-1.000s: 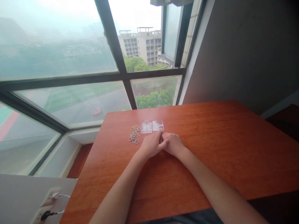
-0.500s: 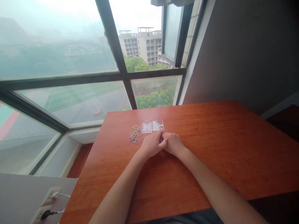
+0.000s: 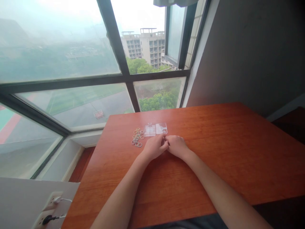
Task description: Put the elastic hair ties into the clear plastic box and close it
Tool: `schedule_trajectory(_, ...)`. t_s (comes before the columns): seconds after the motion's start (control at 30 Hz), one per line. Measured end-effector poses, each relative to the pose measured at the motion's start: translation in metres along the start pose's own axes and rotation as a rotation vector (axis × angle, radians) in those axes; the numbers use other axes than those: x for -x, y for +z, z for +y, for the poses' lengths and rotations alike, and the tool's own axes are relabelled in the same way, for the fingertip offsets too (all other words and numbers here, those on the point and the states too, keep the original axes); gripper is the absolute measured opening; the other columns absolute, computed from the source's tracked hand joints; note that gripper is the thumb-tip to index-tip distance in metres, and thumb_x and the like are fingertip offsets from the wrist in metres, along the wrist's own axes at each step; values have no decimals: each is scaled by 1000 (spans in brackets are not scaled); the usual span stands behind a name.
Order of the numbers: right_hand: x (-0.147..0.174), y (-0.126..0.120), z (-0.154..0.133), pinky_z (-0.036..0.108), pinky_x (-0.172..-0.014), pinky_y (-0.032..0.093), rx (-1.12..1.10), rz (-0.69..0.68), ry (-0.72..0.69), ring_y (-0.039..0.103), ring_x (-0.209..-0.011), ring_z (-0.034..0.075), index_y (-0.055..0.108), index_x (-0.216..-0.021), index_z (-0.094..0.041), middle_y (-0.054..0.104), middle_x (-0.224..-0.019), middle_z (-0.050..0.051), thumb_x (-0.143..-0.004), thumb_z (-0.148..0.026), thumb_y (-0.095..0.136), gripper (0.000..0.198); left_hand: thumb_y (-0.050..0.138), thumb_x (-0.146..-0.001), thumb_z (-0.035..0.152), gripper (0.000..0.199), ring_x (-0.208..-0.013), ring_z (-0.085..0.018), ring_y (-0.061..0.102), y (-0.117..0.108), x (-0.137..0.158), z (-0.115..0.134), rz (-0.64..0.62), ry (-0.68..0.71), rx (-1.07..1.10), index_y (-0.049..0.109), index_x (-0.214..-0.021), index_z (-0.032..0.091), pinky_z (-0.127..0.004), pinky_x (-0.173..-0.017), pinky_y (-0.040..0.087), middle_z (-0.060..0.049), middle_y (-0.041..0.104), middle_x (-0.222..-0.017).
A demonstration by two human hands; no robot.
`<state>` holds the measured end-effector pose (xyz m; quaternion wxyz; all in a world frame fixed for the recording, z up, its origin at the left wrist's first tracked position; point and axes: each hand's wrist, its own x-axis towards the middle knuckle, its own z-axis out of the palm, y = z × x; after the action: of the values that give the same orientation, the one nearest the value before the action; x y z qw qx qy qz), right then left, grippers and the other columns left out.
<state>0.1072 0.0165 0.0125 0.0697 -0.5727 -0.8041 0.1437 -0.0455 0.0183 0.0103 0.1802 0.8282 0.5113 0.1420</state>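
My left hand and my right hand meet over the middle of the table, fingers curled inward and touching. Both are closed; whatever they may hold is hidden behind the fingers. Just beyond them lies a clear plastic box with its flat lid opened out to the right. A loose pile of several metal rings rests on the table to the left of the box, beside my left hand.
The reddish-brown wooden table stretches far to the right. Dark-framed windows rise behind its far edge. At lower left, a wall socket has a black plug in it, and a white plug sits above.
My left thumb has drawn down and inward against the fingers. My right hand has shifted very slightly. The rings and the box have stayed in place.
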Motion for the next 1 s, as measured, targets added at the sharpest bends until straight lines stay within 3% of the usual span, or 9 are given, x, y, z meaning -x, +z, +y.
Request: schedule_trajectory(1.0,0,-6,-5,26,-74,40,1,-63,55,65,-94,21,71,-97,-22,72,-104,8,-92,-30,46,27,43,-90,32,27,-92,-21,64,-1,2,0,-3,-3,50,58,-111,23,-29,-76,44,-5,70,-100)
